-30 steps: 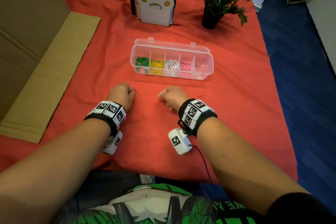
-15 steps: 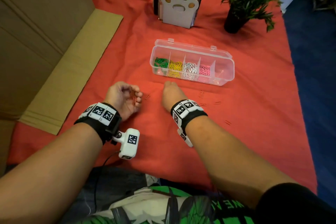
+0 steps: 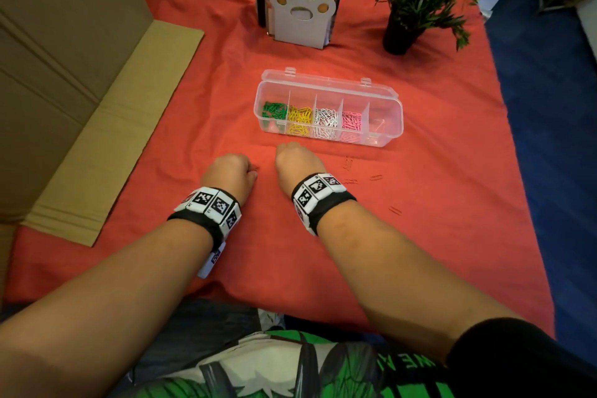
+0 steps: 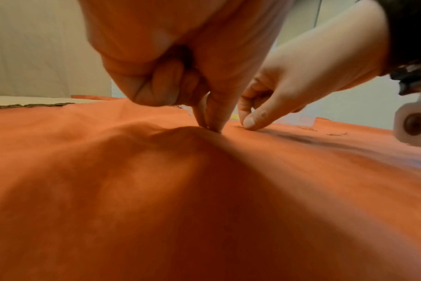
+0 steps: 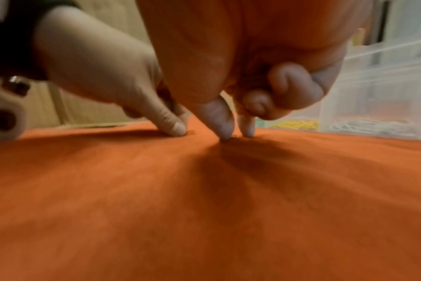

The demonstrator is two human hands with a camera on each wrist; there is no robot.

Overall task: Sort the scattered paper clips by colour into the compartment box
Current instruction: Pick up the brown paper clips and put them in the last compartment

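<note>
Here, left hand (image 3: 230, 173) pinching down at cloth (image 3: 193, 126), thumb and finger together; clip between them not discernible. Right hand (image 3: 295, 161) doing likewise, tips nearly closed, catch uncertain. Box (image 3: 392, 113) holding green, yellow, white, pink piles; rightmost cell getting few red. Red clips (image 3: 349, 163) lying loose right of hands, awaiting sorting; task seemingly nearing completion.

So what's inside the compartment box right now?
The compartment box holds green, yellow, white and pink clips; the rightmost compartment's contents are unclear.
</note>
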